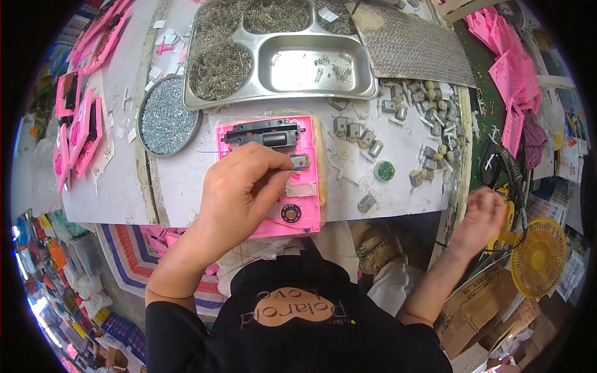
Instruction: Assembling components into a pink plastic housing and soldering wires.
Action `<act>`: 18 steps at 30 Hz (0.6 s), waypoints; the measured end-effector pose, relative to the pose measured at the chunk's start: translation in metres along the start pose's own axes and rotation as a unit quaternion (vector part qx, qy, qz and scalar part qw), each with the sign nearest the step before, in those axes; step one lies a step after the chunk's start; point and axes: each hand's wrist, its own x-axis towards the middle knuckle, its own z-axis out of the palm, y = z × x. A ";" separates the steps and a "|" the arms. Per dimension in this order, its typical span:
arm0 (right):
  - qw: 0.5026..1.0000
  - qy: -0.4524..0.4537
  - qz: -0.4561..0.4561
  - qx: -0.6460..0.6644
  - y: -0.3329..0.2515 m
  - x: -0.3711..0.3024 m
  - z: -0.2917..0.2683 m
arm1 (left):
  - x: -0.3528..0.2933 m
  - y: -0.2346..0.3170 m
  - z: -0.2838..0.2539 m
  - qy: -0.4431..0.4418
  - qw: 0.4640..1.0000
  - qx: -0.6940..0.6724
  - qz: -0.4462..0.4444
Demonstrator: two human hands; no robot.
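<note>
In front of me lies a pink plastic housing (309, 214) on a padded block. It carries a black plastic gearbox-like part (264, 135) across the top, a small silver motor (300, 162) and a round black speaker-like disc (290, 213). My left hand (239, 186) is closed over the housing, thumb and forefinger pinched at the small motor. A thin blue wire (211, 151) sticks out left of this hand. Off to the right, my right hand (484, 214) is raised just below a black tool (490, 163) with a coiled cord; its bent fingers look blurred, and nothing shows in them.
A steel compartment tray (280, 98) of small springs stands at the back, left of a textured board (416, 46). A round dish of screws (169, 117) sits left. Several small motors (354, 132) lie right. Pink housings (78, 133) flank both sides; a yellow fan (538, 257) stands lower right.
</note>
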 end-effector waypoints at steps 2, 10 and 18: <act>0.973 0.082 0.150 0.154 0.000 0.035 -0.041 | 0.001 -0.002 0.000 -0.010 0.997 0.043 0.060; 0.989 0.143 0.021 0.045 0.021 0.107 -0.079 | 0.004 0.002 0.011 0.028 0.977 0.168 0.128; 0.973 0.207 -0.044 0.096 -0.015 0.010 -0.100 | 0.005 -0.011 0.023 0.088 0.971 0.202 0.094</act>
